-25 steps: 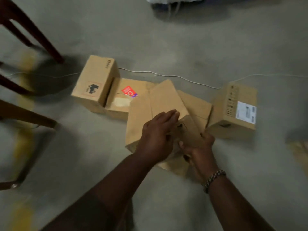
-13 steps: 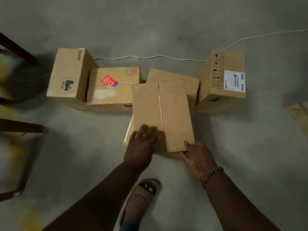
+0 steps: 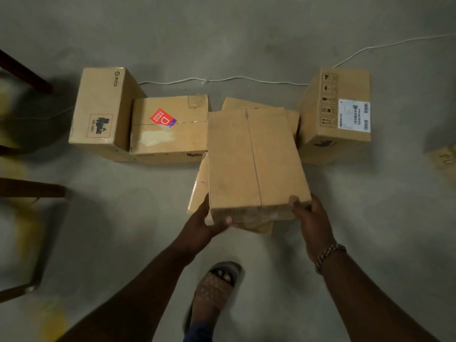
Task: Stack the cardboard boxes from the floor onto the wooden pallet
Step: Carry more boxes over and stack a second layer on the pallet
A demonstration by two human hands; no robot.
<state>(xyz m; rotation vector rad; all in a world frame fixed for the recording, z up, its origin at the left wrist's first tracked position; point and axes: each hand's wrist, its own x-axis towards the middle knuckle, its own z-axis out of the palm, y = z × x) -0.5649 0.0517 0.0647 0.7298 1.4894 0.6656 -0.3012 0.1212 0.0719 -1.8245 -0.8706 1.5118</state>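
Head view is showing the pick-up step. The left hand (image 3: 202, 225) and right hand (image 3: 311, 218) are gripping a taped cardboard box (image 3: 254, 164), fingers curling round its near corners, both forearms reaching forward and down. The box is sitting between the fingers, over another flat box (image 3: 199, 191) beneath them. Next, I judge, it is calling for a level lift and a carry to the pallet, which is not clearly showing.

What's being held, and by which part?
A plain cardboard box, both hands at its near end: left hand on one corner, right hand on the other.
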